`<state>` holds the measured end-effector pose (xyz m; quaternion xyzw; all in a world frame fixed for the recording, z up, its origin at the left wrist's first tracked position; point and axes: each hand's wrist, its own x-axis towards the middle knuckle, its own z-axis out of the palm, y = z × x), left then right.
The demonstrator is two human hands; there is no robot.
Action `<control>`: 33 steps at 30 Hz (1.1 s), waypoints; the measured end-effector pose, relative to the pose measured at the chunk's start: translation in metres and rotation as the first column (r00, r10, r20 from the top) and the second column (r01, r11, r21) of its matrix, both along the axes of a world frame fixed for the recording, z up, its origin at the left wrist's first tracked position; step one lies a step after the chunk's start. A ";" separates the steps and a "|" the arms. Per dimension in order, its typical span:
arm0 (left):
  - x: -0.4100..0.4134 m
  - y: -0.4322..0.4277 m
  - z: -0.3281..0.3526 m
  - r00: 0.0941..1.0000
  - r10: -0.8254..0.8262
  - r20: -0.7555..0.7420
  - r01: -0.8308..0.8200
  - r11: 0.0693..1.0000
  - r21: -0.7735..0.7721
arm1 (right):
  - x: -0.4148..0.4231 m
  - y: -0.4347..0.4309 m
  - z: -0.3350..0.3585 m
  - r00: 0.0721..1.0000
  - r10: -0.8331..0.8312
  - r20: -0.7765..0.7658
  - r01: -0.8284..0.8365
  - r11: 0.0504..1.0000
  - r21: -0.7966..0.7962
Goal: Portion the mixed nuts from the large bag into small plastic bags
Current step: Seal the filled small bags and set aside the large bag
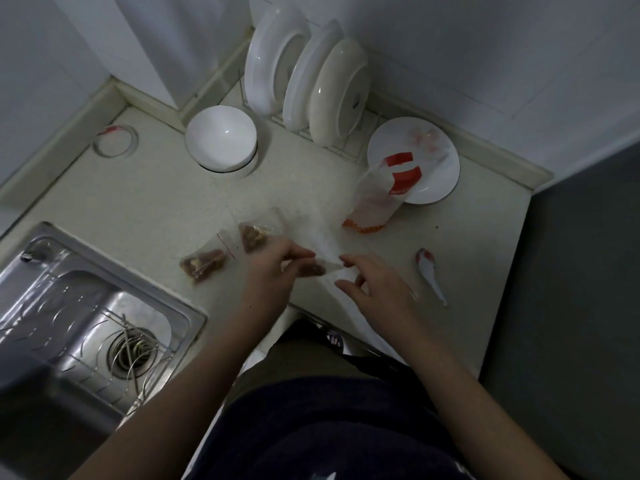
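Our left hand (277, 268) and right hand (375, 289) meet just past the counter's near edge, both forearms reaching forward and the wrists turned inward. Between them we pinch a small plastic bag (313, 270). The left fingertips grip the end where the nuts sit. The right thumb and forefinger curl on the clear mouth end, probably to pull it flat for sealing.

Beyond the right hand, the large bag (377, 202) leans on a white plate (440, 168), we judge so that it stays propped. A filled bag (202, 266) lies set aside left of the left hand, and a second filled bag (254, 239) lies just beyond its knuckles. Right of the right hand, a porcelain spoon (431, 275) rests within easy reach.
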<state>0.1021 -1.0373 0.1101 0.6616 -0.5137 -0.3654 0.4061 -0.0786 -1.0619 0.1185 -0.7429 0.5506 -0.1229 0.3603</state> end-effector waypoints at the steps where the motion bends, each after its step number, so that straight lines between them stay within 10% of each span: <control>1: -0.003 0.004 0.005 1.000 -0.010 -0.017 0.010 1.000 -0.014 | 0.002 0.000 0.002 1.000 0.010 0.013 -0.009 1.000 -0.019; 12: 0.007 0.027 0.010 0.965 -0.034 0.262 0.063 0.993 -0.103 | 0.006 0.005 0.014 0.976 -0.026 0.218 0.051 0.993 -0.106; 22: 0.006 0.041 0.012 0.942 0.029 0.335 0.015 0.991 -0.129 | 0.015 0.012 0.013 0.995 0.100 0.026 -0.082 0.920 -0.384; 33: 0.006 0.042 0.019 0.865 -0.018 0.501 0.113 0.981 -0.160 | 0.015 0.009 0.010 0.987 0.150 0.057 -0.121 0.932 -0.342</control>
